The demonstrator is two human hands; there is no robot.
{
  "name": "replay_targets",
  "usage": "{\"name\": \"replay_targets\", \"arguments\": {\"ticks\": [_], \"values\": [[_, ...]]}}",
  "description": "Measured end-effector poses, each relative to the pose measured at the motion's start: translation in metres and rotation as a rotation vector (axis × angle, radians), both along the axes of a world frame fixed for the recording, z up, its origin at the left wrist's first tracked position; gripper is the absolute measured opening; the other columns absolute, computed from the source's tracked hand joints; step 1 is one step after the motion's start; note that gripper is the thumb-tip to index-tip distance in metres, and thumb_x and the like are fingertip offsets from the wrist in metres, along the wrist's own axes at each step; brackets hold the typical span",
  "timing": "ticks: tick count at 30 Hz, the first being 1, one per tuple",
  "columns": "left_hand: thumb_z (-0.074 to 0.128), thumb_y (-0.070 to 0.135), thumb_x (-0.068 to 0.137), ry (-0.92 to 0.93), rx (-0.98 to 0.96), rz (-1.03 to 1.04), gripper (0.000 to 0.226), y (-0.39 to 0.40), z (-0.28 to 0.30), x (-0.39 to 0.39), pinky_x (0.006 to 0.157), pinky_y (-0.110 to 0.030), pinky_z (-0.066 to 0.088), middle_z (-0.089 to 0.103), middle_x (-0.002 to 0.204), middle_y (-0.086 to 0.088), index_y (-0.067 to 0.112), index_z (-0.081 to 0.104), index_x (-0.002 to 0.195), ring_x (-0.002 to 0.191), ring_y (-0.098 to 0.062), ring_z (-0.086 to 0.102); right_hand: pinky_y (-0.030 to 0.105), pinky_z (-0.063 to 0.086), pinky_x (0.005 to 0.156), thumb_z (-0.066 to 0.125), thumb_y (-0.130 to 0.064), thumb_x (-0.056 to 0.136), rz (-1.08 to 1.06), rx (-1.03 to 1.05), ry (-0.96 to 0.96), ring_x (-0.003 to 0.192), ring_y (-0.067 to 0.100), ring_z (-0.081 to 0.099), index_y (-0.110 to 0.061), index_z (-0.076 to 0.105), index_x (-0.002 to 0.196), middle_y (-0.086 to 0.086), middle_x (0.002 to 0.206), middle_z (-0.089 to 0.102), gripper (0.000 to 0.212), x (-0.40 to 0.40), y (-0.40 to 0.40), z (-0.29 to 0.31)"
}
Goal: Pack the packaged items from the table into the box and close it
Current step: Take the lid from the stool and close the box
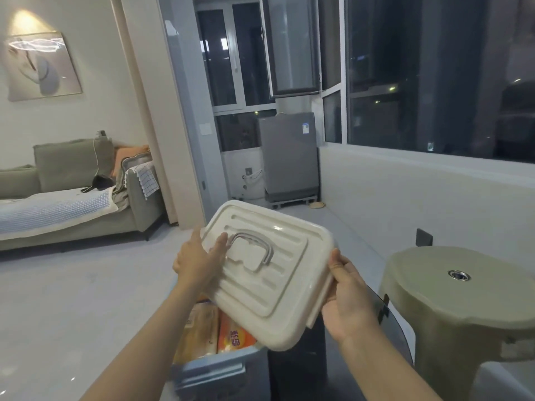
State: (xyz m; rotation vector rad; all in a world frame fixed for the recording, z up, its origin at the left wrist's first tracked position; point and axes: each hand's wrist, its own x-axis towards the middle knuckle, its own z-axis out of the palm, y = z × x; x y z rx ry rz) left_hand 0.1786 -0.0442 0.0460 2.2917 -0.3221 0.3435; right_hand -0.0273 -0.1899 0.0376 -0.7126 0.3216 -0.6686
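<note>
I hold a cream plastic lid (289, 287) with a grey fold-down handle, tilted, in the air above the box. My left hand (197, 261) grips its left edge, thumb on top near the handle. My right hand (347, 299) grips its right edge by the latch. Below the lid stands the pale blue box (214, 369), open at the top. Inside it I see an orange packet (234, 337) and a tan packaged item (199, 328) standing upright. The lid hides the rest of the box's inside.
The box rests on a dark glass table (301, 369). A pale green plastic stool (460, 302) stands close on the right. A sofa (72, 198) is at the far left, a grey appliance (289, 157) by the windows at the back.
</note>
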Motion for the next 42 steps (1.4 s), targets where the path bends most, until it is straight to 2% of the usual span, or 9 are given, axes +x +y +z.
{"name": "replay_targets", "arguments": {"ticks": [4,8,15,19,22,29,33,37,42], "values": [[0.043,0.074,0.072,0.184,0.108,-0.064,0.077,0.014,-0.01,0.023,0.103,-0.05,0.039,0.055,0.125,-0.021,0.017,0.055,0.123,0.118,-0.04,0.05,0.026,0.054,0.056,0.059,-0.021,0.087,0.035,0.004,0.032,0.066,0.014,0.064,-0.009,0.058,0.085,0.002,0.068,0.07,0.012,0.008,0.016,-0.015],[0.056,0.063,0.072,0.202,0.133,-0.13,0.056,0.023,-0.016,0.037,0.095,-0.046,0.048,0.065,0.112,-0.019,0.016,0.064,0.101,0.103,-0.037,0.061,0.031,0.051,0.07,0.061,-0.016,0.086,-0.004,-0.122,0.124,0.075,0.019,0.06,-0.007,0.055,0.083,0.008,0.081,0.067,0.01,0.011,0.025,-0.033],[0.049,0.057,0.086,0.104,0.329,-0.088,0.056,0.016,-0.02,0.057,0.1,-0.044,0.042,0.061,0.126,-0.012,0.019,0.059,0.126,0.117,-0.034,0.054,0.022,0.041,0.061,0.062,-0.023,0.086,0.042,-0.373,0.419,0.076,0.007,0.058,-0.018,0.068,0.098,-0.009,0.082,0.069,0.014,-0.003,0.03,-0.052],[0.052,0.049,0.088,0.2,0.247,-0.218,0.041,0.023,-0.018,0.064,0.06,-0.027,0.047,0.062,0.068,-0.006,0.012,0.069,0.094,0.065,-0.029,0.062,0.039,0.048,0.09,0.064,-0.029,0.083,0.102,-0.411,0.518,0.093,0.012,0.058,-0.019,0.059,0.099,-0.004,0.098,0.065,0.02,-0.005,0.047,-0.06],[0.057,0.047,0.087,0.238,0.174,-0.236,0.032,0.028,-0.018,0.068,0.042,-0.021,0.039,0.057,0.059,-0.003,0.017,0.068,0.092,0.045,-0.016,0.05,0.039,0.045,0.095,0.054,-0.035,0.089,0.165,-0.432,0.558,0.091,0.01,0.054,-0.022,0.046,0.107,-0.014,0.094,0.055,0.024,-0.004,0.062,-0.062],[0.059,0.047,0.085,0.253,0.117,-0.247,0.033,0.034,-0.019,0.073,0.043,-0.021,0.037,0.059,0.065,-0.004,0.019,0.068,0.099,0.046,-0.015,0.046,0.031,0.051,0.081,0.044,-0.046,0.091,0.243,-0.463,0.564,0.093,0.014,0.053,-0.026,0.027,0.118,-0.003,0.115,0.051,0.037,0.001,0.081,-0.061],[0.06,0.05,0.084,0.255,0.103,-0.236,0.033,0.04,-0.02,0.073,0.044,-0.021,0.037,0.059,0.065,-0.004,0.02,0.069,0.097,0.045,-0.014,0.045,0.021,0.04,0.036,0.043,-0.051,0.089,0.356,-0.45,0.573,0.038,0.01,0.048,-0.024,0.023,0.13,0.001,0.07,0.053,0.053,0.001,0.08,-0.065],[0.059,0.05,0.084,0.253,0.101,-0.232,0.033,0.045,-0.021,0.073,0.044,-0.022,0.037,0.06,0.065,-0.003,0.021,0.068,0.097,0.046,-0.014,0.047,0.023,0.042,0.036,0.046,-0.042,0.092,0.344,-0.34,0.472,0.034,0.016,0.048,-0.021,0.033,0.11,-0.002,0.038,0.046,0.03,0.006,0.082,-0.068],[0.061,0.052,0.082,0.252,0.088,-0.216,0.038,0.046,-0.024,0.076,0.042,-0.021,0.038,0.058,0.059,-0.002,0.016,0.071,0.09,0.039,-0.014,0.045,0.024,0.04,0.036,0.042,-0.04,0.094,0.284,-0.407,0.432,0.038,0.018,0.051,-0.021,0.039,0.104,0.0,0.039,0.051,0.021,0.008,0.076,-0.072]]}}
